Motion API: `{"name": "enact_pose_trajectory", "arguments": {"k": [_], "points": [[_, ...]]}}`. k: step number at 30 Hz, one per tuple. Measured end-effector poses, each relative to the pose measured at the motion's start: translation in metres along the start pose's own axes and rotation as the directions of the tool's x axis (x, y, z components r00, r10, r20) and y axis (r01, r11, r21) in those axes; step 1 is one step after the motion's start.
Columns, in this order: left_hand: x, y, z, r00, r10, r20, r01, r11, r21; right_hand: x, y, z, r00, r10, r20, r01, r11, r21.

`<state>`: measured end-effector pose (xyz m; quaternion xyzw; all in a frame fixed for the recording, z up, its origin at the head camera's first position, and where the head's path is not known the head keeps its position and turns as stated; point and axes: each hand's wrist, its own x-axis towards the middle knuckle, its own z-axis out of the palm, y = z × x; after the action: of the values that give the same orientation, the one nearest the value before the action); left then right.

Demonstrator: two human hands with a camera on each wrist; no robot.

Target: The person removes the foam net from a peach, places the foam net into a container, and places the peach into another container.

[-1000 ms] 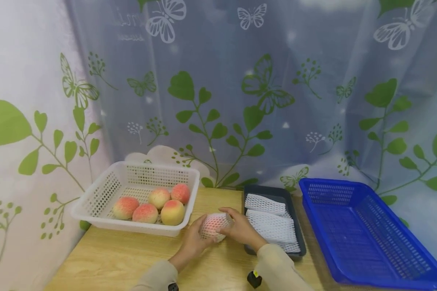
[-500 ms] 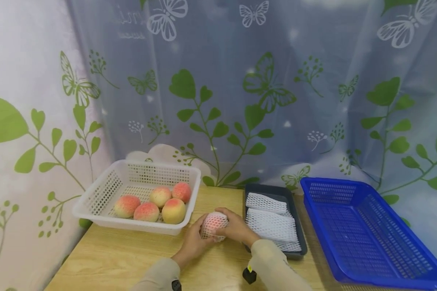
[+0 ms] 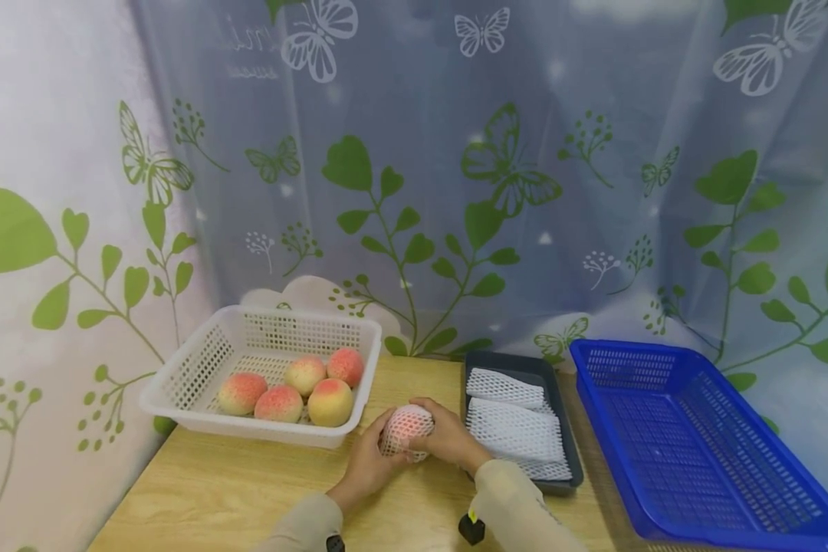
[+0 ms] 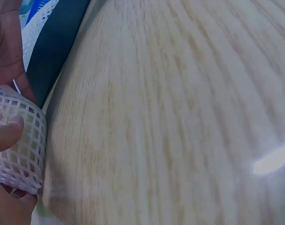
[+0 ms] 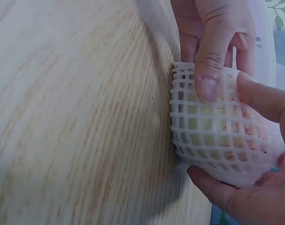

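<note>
A peach in a white foam net sleeve (image 3: 409,426) is held between both hands just above the wooden table, in front of the white basket. From the left, my left hand (image 3: 369,461) grips it, its thumb pressing the net in the right wrist view. My right hand (image 3: 451,435) holds the other side with thumb and fingers. The mesh (image 5: 212,124) wraps round the fruit, and red and yellow skin shows through it. In the left wrist view the netted peach (image 4: 29,145) is partly cut off by the frame edge.
At the left, a white basket (image 3: 248,429) holds several bare peaches (image 3: 278,403). Right of the hands, a dark tray (image 3: 571,448) contains flat foam net sleeves (image 3: 514,429). A blue basket (image 3: 669,445) stands at the far right. Behind the table (image 3: 200,491) hangs a patterned curtain (image 3: 414,92).
My right hand has shifted slightly left over the peach. The netted peach has turned a little, and more of its net-covered top shows. Baskets and tray stay in place.
</note>
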<state>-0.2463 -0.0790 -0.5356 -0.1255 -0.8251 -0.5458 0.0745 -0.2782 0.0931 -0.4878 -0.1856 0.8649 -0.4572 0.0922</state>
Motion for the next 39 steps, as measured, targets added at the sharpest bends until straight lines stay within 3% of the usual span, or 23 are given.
{"name": "enact_pose_trajectory", "arguments": {"k": [11, 17, 26, 31, 36, 39], "points": [[-0.001, 0.013, 0.006, 0.996, 0.066, -0.053, -0.063, 0.997, 0.048, -0.007, 0.005, -0.008, 0.992, -0.09, -0.085, 0.089, 0.996, -0.013], [0.003, 0.026, 0.008, 0.984, 0.141, -0.105, -0.136, 0.989, 0.059, -0.017, -0.004, -0.026, 0.996, -0.07, -0.061, 0.076, 0.993, 0.094], [0.006, 0.055, 0.008, 0.947, 0.285, -0.148, -0.273, 0.957, 0.094, -0.026, -0.01, -0.043, 0.996, -0.061, -0.067, 0.078, 0.958, 0.275], [0.005, 0.069, 0.004, 0.951, 0.286, -0.121, -0.274, 0.956, 0.103, -0.031, -0.009, -0.049, 0.993, -0.081, -0.091, 0.108, 0.93, 0.351], [0.004, 0.081, -0.006, 0.966, 0.236, -0.103, -0.24, 0.97, -0.033, -0.038, -0.008, -0.057, 0.992, -0.043, -0.117, 0.087, 0.912, 0.4], [0.005, 0.086, -0.014, 0.961, 0.234, -0.145, -0.254, 0.957, -0.14, -0.043, -0.007, -0.064, 0.99, -0.015, -0.142, 0.074, 0.902, 0.424]]}}
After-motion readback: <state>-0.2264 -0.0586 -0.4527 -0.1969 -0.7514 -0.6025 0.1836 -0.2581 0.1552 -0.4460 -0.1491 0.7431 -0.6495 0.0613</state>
